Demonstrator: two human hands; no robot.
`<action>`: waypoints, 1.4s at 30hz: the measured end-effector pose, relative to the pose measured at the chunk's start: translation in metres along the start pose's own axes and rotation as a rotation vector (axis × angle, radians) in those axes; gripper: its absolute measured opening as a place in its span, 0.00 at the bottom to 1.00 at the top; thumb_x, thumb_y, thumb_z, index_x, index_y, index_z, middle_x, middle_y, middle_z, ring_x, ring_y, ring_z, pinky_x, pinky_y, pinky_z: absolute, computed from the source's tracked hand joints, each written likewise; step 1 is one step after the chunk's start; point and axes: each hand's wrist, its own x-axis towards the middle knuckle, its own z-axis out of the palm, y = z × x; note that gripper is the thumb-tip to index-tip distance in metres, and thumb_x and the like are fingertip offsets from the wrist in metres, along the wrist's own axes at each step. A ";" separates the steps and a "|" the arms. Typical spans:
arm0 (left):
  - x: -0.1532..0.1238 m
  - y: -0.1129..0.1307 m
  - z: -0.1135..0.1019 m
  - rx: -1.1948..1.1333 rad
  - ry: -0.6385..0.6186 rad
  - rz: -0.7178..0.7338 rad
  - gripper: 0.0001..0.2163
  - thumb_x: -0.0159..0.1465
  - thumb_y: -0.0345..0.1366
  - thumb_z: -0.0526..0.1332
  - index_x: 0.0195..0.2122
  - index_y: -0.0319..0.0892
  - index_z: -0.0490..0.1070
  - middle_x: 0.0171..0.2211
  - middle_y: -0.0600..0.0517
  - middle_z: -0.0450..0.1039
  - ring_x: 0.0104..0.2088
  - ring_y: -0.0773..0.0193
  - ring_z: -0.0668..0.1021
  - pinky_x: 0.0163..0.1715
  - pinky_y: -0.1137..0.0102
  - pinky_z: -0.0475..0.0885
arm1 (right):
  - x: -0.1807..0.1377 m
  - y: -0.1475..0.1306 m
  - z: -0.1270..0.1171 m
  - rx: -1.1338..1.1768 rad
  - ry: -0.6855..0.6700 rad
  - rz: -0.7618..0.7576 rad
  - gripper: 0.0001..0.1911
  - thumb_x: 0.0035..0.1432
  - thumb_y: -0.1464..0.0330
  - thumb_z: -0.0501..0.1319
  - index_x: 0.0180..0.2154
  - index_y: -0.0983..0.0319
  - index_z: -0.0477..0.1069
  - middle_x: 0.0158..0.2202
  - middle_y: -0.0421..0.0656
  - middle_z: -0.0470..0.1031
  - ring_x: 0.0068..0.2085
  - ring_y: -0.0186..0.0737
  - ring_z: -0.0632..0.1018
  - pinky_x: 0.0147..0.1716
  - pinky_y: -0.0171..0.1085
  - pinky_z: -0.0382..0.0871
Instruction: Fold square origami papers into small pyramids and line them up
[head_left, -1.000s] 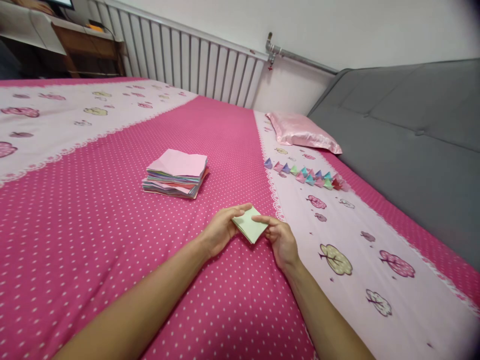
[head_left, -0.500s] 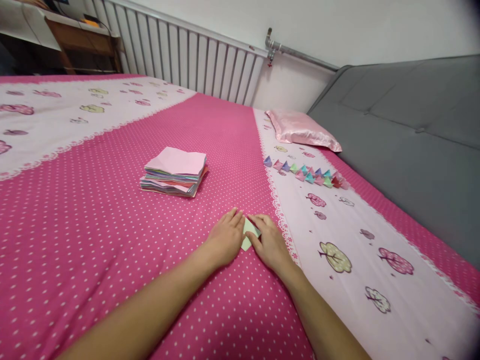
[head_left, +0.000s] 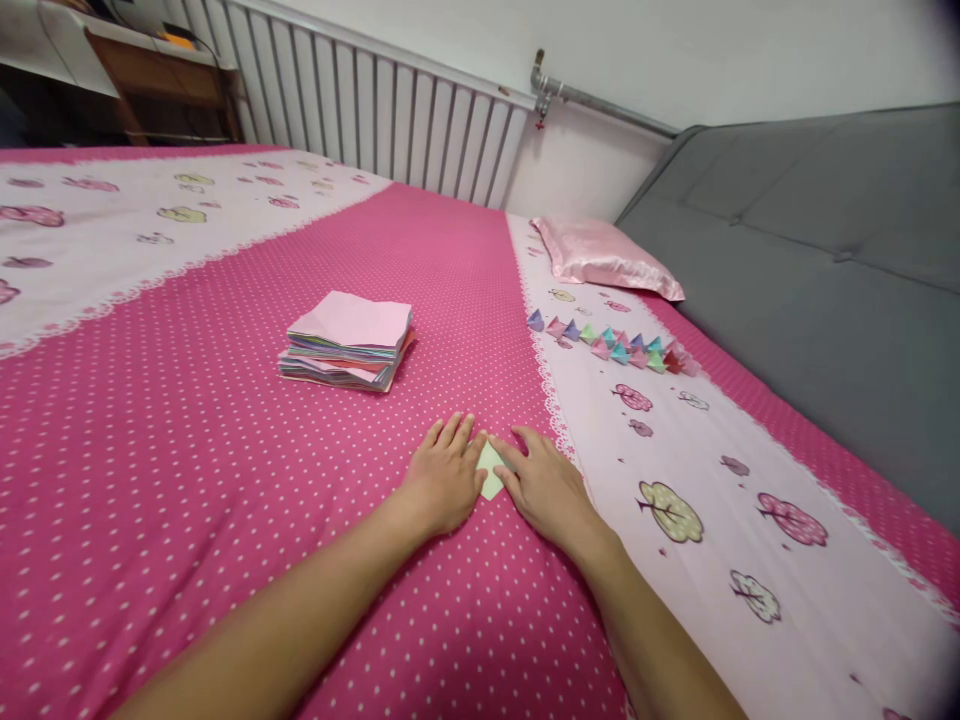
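Note:
A small pale green folded paper (head_left: 490, 474) lies on the pink dotted bedspread (head_left: 450, 620). My left hand (head_left: 444, 475) rests on its left side, palm down with the fingers spread. On the other side, my right hand (head_left: 546, 487) has its thumb and index finger on the paper's right edge, its fingers apart. Both hands hide part of the paper's edges. Beyond my left hand sits a stack of coloured paper sheets (head_left: 351, 322), pale pink on top. Several small folded paper pieces (head_left: 619, 347) stand in rows to the right.
A pink satin pillow (head_left: 604, 258) lies by the grey padded headboard (head_left: 810, 230). Along the wall runs a white radiator (head_left: 375, 100) with a metal pipe (head_left: 607, 108). A wooden table (head_left: 161, 80) stands at the far left.
My left hand has shifted slightly left and its fingers have spread. The right hand's index finger has moved inward over the paper, whose right edge now looks folded in.

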 end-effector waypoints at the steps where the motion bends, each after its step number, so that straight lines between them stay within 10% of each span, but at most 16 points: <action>1: 0.000 0.000 0.000 0.004 -0.001 0.000 0.24 0.64 0.41 0.43 0.60 0.35 0.54 0.62 0.40 0.47 0.62 0.51 0.49 0.59 0.57 0.44 | -0.001 0.000 -0.001 -0.015 -0.011 0.008 0.21 0.60 0.64 0.50 0.54 0.57 0.62 0.54 0.52 0.62 0.50 0.51 0.67 0.46 0.48 0.64; 19: -0.001 0.001 -0.003 0.015 -0.019 -0.017 0.24 0.64 0.41 0.45 0.59 0.36 0.54 0.62 0.41 0.47 0.62 0.52 0.50 0.59 0.56 0.46 | -0.010 0.000 -0.018 -0.016 0.002 0.165 0.11 0.54 0.65 0.57 0.24 0.59 0.75 0.35 0.48 0.75 0.38 0.46 0.74 0.33 0.40 0.66; 25: -0.001 0.000 -0.001 0.020 -0.009 -0.013 0.24 0.64 0.41 0.44 0.59 0.36 0.54 0.62 0.41 0.47 0.62 0.51 0.50 0.59 0.56 0.46 | -0.005 -0.002 -0.016 0.205 0.255 0.121 0.19 0.57 0.75 0.47 0.46 0.62 0.69 0.43 0.47 0.74 0.44 0.43 0.73 0.43 0.42 0.67; 29: -0.002 0.000 -0.001 0.028 0.008 -0.008 0.24 0.64 0.42 0.44 0.59 0.36 0.55 0.61 0.41 0.49 0.62 0.52 0.52 0.58 0.57 0.46 | -0.001 -0.009 0.000 0.349 0.109 -0.084 0.26 0.58 0.74 0.45 0.59 0.64 0.54 0.56 0.49 0.64 0.55 0.42 0.67 0.52 0.44 0.61; 42: -0.007 0.000 -0.019 0.012 -0.020 -0.050 0.24 0.61 0.44 0.50 0.53 0.32 0.63 0.59 0.35 0.55 0.59 0.47 0.58 0.56 0.55 0.53 | -0.003 -0.015 0.006 0.358 -0.098 0.044 0.28 0.59 0.68 0.48 0.60 0.67 0.49 0.60 0.52 0.57 0.58 0.47 0.62 0.54 0.47 0.58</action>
